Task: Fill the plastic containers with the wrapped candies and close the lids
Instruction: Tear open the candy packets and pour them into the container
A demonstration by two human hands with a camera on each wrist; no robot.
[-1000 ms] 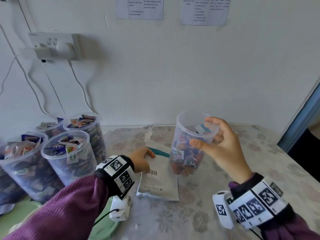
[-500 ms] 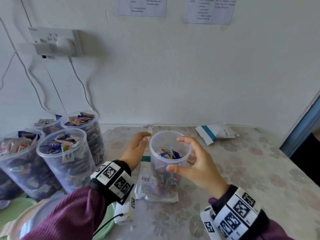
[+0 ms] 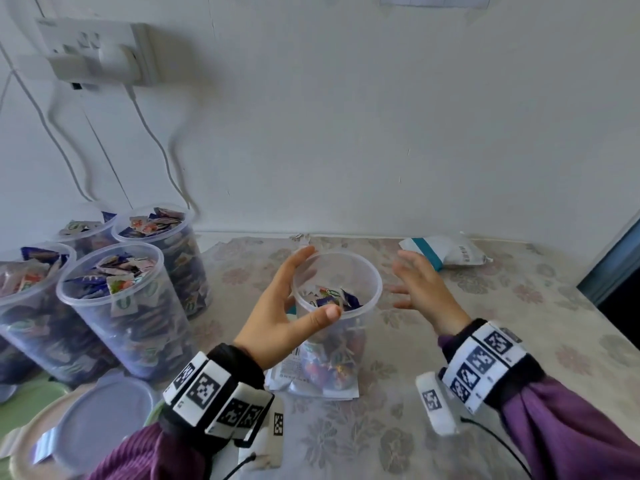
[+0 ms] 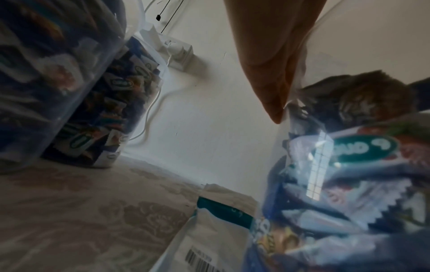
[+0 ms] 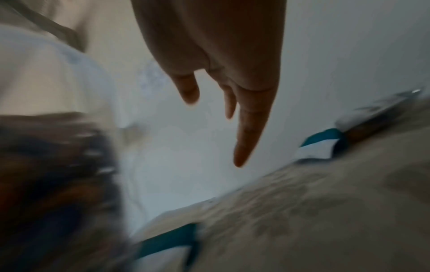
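Note:
A clear plastic container point(image 3: 337, 271), partly filled with wrapped candies point(image 3: 332, 299), stands on a flat white bag point(image 3: 311, 379) at the middle of the table. My left hand point(image 3: 317, 282) grips it from the left, fingers at the far rim and thumb across the near wall. In the left wrist view a finger point(image 4: 274, 73) lies against the container wall point(image 4: 349, 184). My right hand point(image 3: 401, 282) hovers open just right of the container, fingers spread, touching nothing. The right wrist view is blurred and shows straight fingers point(image 5: 246, 138).
Several full, lidless candy containers point(image 3: 114, 306) crowd the left side. A bluish lid point(image 3: 100, 420) lies on stacked plates at the near left. A sealed white and teal candy bag point(image 3: 446, 252) lies at the back right by the wall. The table edge runs along the right.
The container came down from mid-air onto the flat bag. My right hand let go of it and drew off to the right. My left hand left the bag and took hold of the container.

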